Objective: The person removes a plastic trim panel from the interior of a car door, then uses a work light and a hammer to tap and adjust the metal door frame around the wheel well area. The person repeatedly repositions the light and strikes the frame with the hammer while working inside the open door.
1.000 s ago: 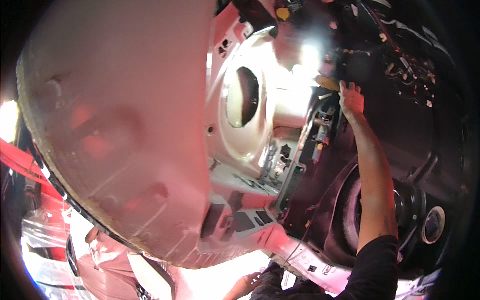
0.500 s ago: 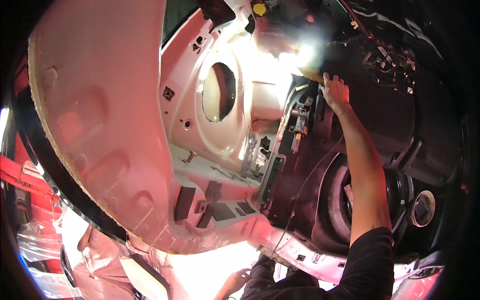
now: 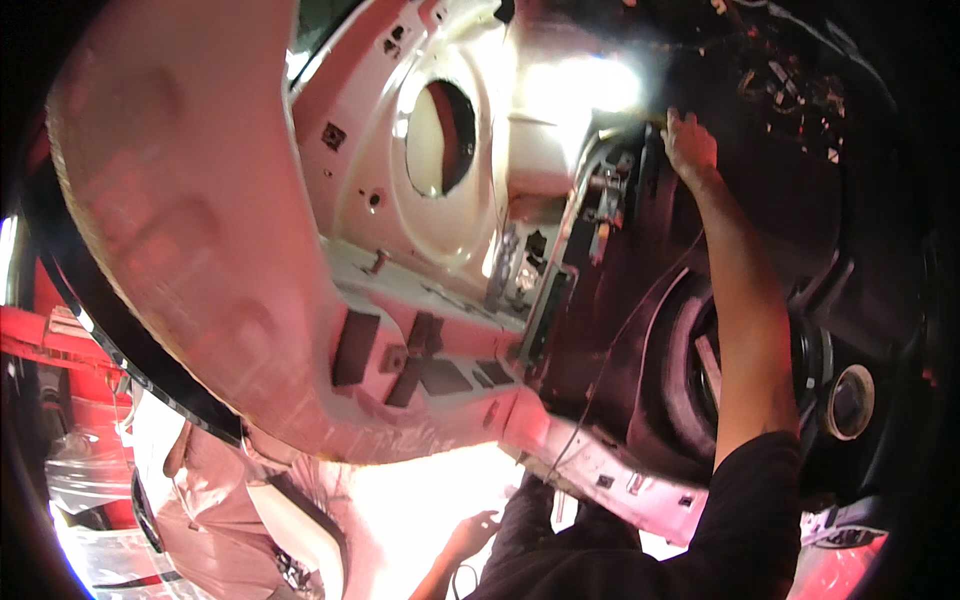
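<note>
My right hand [image 3: 690,145] is raised at the upper right, its fingers closed on a yellowish object [image 3: 655,118], partly hidden by glare, against the dark panel [image 3: 760,230] of a vehicle's interior. Just left of it are a metal bracket assembly [image 3: 610,200] and a pale body panel with a large oval opening [image 3: 440,135]. My left hand [image 3: 478,530] hangs low near my dark clothing, fingers loosely bent and apart, with nothing visible in them.
A large curved pale panel [image 3: 180,230] spans the left. A dark round recess [image 3: 680,370] and small ring [image 3: 852,400] lie lower right, crossed by a thin cable [image 3: 610,355]. Wiring [image 3: 785,85] shows top right; red structures [image 3: 60,340] and crumpled covering [image 3: 210,480] lower left.
My view has shifted, so the panels sit higher and partly further left. My right hand stays raised on the yellowish object, now appearing higher in the picture. My left hand stays low.
</note>
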A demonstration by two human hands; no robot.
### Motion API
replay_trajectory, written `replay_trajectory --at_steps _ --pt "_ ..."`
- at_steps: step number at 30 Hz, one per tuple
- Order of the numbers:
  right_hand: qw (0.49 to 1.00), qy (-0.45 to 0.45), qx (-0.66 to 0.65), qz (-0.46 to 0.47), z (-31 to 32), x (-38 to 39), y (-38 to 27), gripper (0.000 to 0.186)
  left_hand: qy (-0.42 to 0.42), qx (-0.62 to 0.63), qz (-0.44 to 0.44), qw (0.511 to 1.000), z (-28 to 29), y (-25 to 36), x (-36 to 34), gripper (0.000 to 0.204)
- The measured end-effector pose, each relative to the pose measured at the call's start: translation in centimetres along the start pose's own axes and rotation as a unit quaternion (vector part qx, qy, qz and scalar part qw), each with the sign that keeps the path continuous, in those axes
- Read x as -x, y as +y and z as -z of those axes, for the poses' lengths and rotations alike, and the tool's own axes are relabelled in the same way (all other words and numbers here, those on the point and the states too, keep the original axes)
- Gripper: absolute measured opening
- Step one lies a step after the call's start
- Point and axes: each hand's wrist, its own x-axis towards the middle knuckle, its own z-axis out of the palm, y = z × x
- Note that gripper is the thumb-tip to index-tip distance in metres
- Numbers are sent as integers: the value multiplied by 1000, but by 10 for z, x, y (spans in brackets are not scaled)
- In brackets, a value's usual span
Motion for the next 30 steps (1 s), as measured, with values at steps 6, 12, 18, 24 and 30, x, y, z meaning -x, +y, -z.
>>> replay_trajectory --at_steps 6,12,18,24,30 --pt "1000 3 1 2 19 22 3 52 -6 33 -3 999 -1 0 3 35" --pt "997 70 13 13 36 42 1 66 -2 23 14 1000 -3 -9 8 33" --pt "959 193 -172 119 38 137 -39 57 2 41 57 998 -18 -51 17 39" --pt "894 -120 -415 121 78 353 -79 40 -47 46 63 996 -17 -81 17 40" --pt "733 -435 -517 79 131 589 -132 29 -185 -13 -24 982 -2 -96 -15 45"
